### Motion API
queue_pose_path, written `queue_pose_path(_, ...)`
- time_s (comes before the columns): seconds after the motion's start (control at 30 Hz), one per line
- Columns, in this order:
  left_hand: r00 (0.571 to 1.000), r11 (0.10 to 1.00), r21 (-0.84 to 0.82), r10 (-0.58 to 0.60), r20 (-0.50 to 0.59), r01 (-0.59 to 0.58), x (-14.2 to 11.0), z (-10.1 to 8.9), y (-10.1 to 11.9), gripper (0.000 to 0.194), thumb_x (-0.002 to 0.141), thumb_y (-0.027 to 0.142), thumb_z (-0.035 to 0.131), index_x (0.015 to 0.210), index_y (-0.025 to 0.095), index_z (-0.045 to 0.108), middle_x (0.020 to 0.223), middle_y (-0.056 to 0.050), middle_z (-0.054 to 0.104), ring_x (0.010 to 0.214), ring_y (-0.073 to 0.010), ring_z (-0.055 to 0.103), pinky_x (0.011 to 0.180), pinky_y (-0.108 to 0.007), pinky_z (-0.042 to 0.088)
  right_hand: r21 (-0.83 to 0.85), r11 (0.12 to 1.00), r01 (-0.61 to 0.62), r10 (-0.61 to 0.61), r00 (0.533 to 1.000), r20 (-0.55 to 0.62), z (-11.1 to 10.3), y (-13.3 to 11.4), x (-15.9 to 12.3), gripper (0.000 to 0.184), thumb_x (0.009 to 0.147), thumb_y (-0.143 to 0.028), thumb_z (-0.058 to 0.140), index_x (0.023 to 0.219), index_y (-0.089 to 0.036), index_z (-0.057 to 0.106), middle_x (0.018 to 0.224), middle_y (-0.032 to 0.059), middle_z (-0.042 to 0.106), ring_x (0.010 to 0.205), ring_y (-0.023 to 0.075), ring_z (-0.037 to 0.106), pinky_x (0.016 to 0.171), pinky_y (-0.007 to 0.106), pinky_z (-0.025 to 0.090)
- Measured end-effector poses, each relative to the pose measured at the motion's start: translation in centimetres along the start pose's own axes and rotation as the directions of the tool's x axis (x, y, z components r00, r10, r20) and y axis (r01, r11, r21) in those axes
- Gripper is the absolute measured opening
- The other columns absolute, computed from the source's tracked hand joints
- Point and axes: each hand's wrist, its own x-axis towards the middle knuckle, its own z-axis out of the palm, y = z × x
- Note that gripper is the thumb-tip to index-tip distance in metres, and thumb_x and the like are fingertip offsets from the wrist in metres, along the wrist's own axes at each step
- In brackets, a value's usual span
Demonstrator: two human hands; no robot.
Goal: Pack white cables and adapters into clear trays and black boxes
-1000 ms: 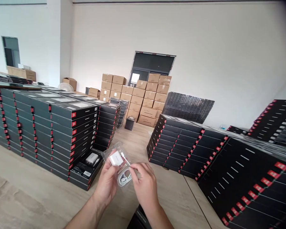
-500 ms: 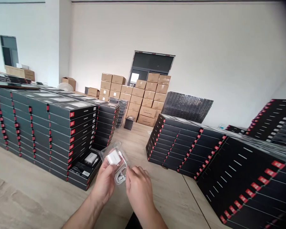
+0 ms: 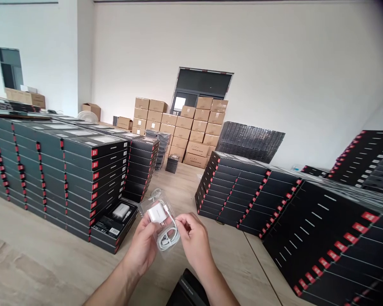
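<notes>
Between thumb and fingers, my left hand point(image 3: 143, 246) grips a clear plastic tray point(image 3: 144, 205) above the table. In the tray sit a white charger point(image 3: 156, 212) and a coiled white charging cable point(image 3: 168, 242). My right hand point(image 3: 196, 240) is closed in a pinch at the tray's right side, where the cable runs along the edge; the exact contact is partly hidden. Left of my hands lies an open black box point(image 3: 104, 238) with another white charger point(image 3: 121, 211) in it. Below my right hand, a dark box point(image 3: 187, 291) shows in part.
Stacks of black boxes point(image 3: 76, 178) with red tabs stand to the left, and more black boxes point(image 3: 236, 191) to the right. Brown cartons point(image 3: 181, 131) and a pile of black trays point(image 3: 252, 142) are farther back. A seam point(image 3: 261, 267) crosses the wooden table.
My right hand moved left against the tray, then back right and slightly up, uncovering more of the cable coil. The left hand kept its hold while the tray shifted a little.
</notes>
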Motion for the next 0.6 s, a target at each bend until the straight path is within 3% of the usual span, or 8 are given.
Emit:
queue_pose_path(0.13, 1.0, 1.0, 0.0, 0.013, 0.007, -0.013, 0.1, -0.3, -0.2, 0.067, 0.072, 0.01, 0.067, 0.132, 0.03, 0.047, 0.109, -0.004, 0.069, 0.1, -0.0223, 0.065, 0.089, -0.038, 0.05, -0.03, 0.999, 0.042, -0.042, 0.999, -0.012, 0.4, 0.1, -0.3, 0.015, 0.09, -0.022, 0.05, 0.079, -0.021, 0.06, 0.077, 0.0013, 0.06, 0.067, 0.0158, 0.057, 0.064, 0.025, 0.042)
queue_pose_path(0.3, 0.999, 0.999, 0.003, 0.037, 0.005, -0.037, 0.2, -0.7, -0.9, 0.063, 0.075, 0.013, 0.066, 0.133, 0.029, 0.046, 0.107, -0.004, 0.07, 0.098, -0.0213, 0.066, 0.088, -0.037, 0.05, -0.233, 0.963, 0.136, -0.151, 0.987, -0.051, 1.2, 0.1, -1.0, 0.017, 0.093, -0.022, 0.044, 0.083, -0.022, 0.058, 0.08, 0.0028, 0.059, 0.072, 0.0178, 0.058, 0.066, 0.026, 0.041)
queue_pose_path(0.6, 0.999, 0.998, 0.037, 0.045, 0.012, -0.045, -0.2, -0.2, -0.7, 0.06, 0.075, 0.014, 0.067, 0.13, 0.03, 0.049, 0.111, -0.003, 0.069, 0.1, -0.0214, 0.065, 0.088, -0.035, 0.049, -0.041, 0.999, -0.027, 0.026, 0.999, -0.038, 1.2, 1.0, -0.6, 0.012, 0.09, -0.027, 0.05, 0.08, -0.022, 0.054, 0.08, 0.0019, 0.061, 0.071, 0.0179, 0.058, 0.064, 0.026, 0.043)
